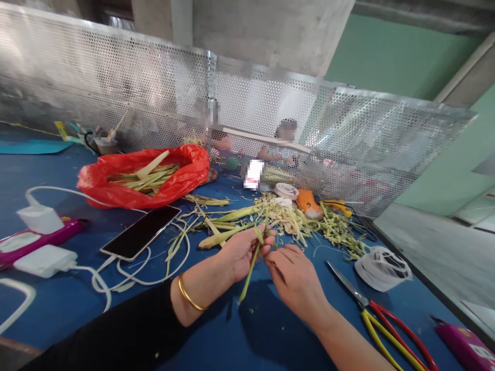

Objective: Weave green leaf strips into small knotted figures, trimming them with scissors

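Note:
Between my hands is a green plant strip (250,275), folded or knotted near the fingers, with one end hanging down toward the table. My left hand (243,253), with a gold bangle at the wrist, pinches it between thumb and fingers. Close against it, my right hand (292,270) has its fingers curled at the strip's right side; its fingertips are partly hidden. Just beyond my hands lie pale stalks (235,214) and a heap of shredded strips (288,219). Scissors (361,299) with one red and one yellow handle rest right of my right hand.
A red plastic bag (181,185) of stalks stands at the left back. Nearer are a phone (141,234), white cables and a purple power strip (71,226). To the right sit a white tape roll (382,268) and a purple device (466,340). A perforated metal screen (251,98) closes the back.

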### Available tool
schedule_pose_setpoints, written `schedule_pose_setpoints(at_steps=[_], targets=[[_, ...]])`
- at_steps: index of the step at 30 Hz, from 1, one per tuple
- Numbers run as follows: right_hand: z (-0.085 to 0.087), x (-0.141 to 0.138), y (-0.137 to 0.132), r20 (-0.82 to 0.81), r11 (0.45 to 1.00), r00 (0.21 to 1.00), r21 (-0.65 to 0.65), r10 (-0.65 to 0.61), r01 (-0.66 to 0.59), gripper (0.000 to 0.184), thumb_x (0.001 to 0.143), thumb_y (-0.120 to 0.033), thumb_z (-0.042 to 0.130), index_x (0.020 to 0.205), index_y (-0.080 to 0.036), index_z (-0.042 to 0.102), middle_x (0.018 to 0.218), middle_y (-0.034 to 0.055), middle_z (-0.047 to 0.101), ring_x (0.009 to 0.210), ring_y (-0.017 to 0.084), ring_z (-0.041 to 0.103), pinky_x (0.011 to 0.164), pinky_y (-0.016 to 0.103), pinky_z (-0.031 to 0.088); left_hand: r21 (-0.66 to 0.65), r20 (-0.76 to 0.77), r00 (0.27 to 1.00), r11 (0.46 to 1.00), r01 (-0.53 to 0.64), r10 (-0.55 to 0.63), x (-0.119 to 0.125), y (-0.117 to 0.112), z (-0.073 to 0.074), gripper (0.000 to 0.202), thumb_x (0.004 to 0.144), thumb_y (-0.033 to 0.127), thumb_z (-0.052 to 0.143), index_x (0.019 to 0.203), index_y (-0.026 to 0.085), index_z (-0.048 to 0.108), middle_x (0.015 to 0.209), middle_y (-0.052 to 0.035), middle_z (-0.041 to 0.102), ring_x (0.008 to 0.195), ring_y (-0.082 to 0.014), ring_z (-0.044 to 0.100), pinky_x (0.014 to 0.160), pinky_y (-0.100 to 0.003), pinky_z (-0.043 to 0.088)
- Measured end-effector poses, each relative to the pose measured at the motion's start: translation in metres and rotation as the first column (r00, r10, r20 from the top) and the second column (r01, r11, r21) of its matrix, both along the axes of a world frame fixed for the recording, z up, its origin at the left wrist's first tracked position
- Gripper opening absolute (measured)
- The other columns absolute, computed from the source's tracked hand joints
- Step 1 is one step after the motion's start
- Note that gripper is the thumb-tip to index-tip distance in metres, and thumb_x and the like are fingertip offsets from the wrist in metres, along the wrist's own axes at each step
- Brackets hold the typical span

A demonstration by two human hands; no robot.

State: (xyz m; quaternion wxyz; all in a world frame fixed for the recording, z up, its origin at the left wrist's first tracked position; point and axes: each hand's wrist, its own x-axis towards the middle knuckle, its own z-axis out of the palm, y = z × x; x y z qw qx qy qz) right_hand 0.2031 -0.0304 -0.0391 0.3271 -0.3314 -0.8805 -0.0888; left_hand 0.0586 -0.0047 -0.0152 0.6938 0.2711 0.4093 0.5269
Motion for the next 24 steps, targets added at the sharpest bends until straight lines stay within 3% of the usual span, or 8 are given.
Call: schedule_pose_setpoints(at_steps=[5,8,12,15,18,20,22,24], targets=[[0.005,0.000,-0.004,0.014,0.985,0.997,0.155,-0.075,0.072,0.013,0.091,-0.019,0.051,0.091,-0.016,0.064,0.068,0.0016,0.057,0.065,0.016,0.049,0.075,0.034,0.035,-0.051,0.115,0.993,0.998,0.037,-0.031,0.000,0.001,0.001,0.020,0.085,0.021,0.060,0.068,0.015,0.068,0.070,-0.0039,0.067,0.063,-0.0104,0.060,0.070,-0.021,0.049],[0.003,-0.004,-0.006,0.113,0.974,0.993,0.227,-0.033,0.007,0.020,0.091,-0.012,0.048,0.101,-0.018,0.065,0.074,0.0028,0.058,0.071,0.017,0.051,0.077,0.034,0.036,-0.030,0.116,0.992,0.998,0.049,-0.046,0.003,-0.001,-0.003,0.018,0.083,0.021,0.062,0.068,0.015,0.067,0.071,-0.0042,0.067,0.065,-0.0118,0.061,0.069,-0.022,0.049],[-0.003,-0.009,-0.006,0.259,0.973,0.966,0.221,0.012,-0.072,0.020,0.092,-0.011,0.046,0.088,-0.018,0.065,0.074,0.0032,0.058,0.074,0.018,0.051,0.084,0.035,0.038,-0.018,0.111,0.991,0.996,0.083,-0.081,0.009,-0.005,-0.012,0.017,0.080,0.022,0.064,0.064,0.017,0.069,0.070,-0.0043,0.069,0.064,-0.0129,0.062,0.066,-0.023,0.049],[-0.002,-0.008,-0.007,0.118,0.975,0.990,0.202,0.073,-0.096,0.019,0.091,-0.010,0.047,0.086,-0.018,0.062,0.075,0.0025,0.061,0.074,0.017,0.052,0.084,0.035,0.039,0.021,0.088,0.989,0.993,0.120,-0.121,0.011,-0.006,-0.016,0.016,0.076,0.025,0.067,0.063,0.015,0.069,0.068,-0.0047,0.069,0.062,-0.0133,0.061,0.063,-0.022,0.049],[0.001,-0.001,-0.006,-0.264,0.997,0.962,0.049,0.067,-0.056,0.012,0.089,-0.013,0.050,0.087,-0.019,0.059,0.081,0.0035,0.064,0.079,0.017,0.057,0.080,0.034,0.042,0.030,0.045,0.993,0.993,0.111,-0.112,0.011,-0.008,-0.014,0.013,0.073,0.024,0.070,0.066,0.013,0.070,0.066,-0.0033,0.069,0.059,-0.0116,0.061,0.060,-0.021,0.048],[0.001,0.004,-0.002,-0.528,0.986,0.843,-0.168,-0.106,0.019,0.008,0.090,-0.020,0.052,0.086,-0.020,0.059,0.081,0.0034,0.065,0.077,0.017,0.059,0.074,0.032,0.045,0.015,0.011,0.993,0.993,0.115,-0.116,0.010,-0.009,-0.012,0.012,0.072,0.023,0.071,0.071,0.012,0.070,0.066,-0.0038,0.070,0.058,-0.0118,0.062,0.059,-0.021,0.049],[-0.001,0.006,0.004,-0.661,0.907,0.682,-0.420,-0.315,0.012,0.012,0.088,-0.029,0.056,0.081,-0.020,0.059,0.075,0.0017,0.064,0.071,0.017,0.059,0.068,0.030,0.046,0.019,-0.028,0.991,0.991,0.133,-0.133,0.010,-0.011,-0.010,0.013,0.073,0.023,0.072,0.074,0.011,0.071,0.069,-0.0059,0.071,0.059,-0.0128,0.064,0.060,-0.022,0.051],[-0.004,0.006,0.011,-0.688,0.801,0.582,-0.590,-0.433,-0.100,0.018,0.085,-0.035,0.059,0.075,-0.019,0.059,0.068,-0.0002,0.062,0.065,0.016,0.057,0.064,0.029,0.046,0.039,-0.057,0.989,0.989,0.141,-0.138,0.011,-0.011,-0.008,0.012,0.073,0.023,0.071,0.076,0.011,0.071,0.070,-0.0068,0.071,0.059,-0.0128,0.065,0.063,-0.023,0.052]])
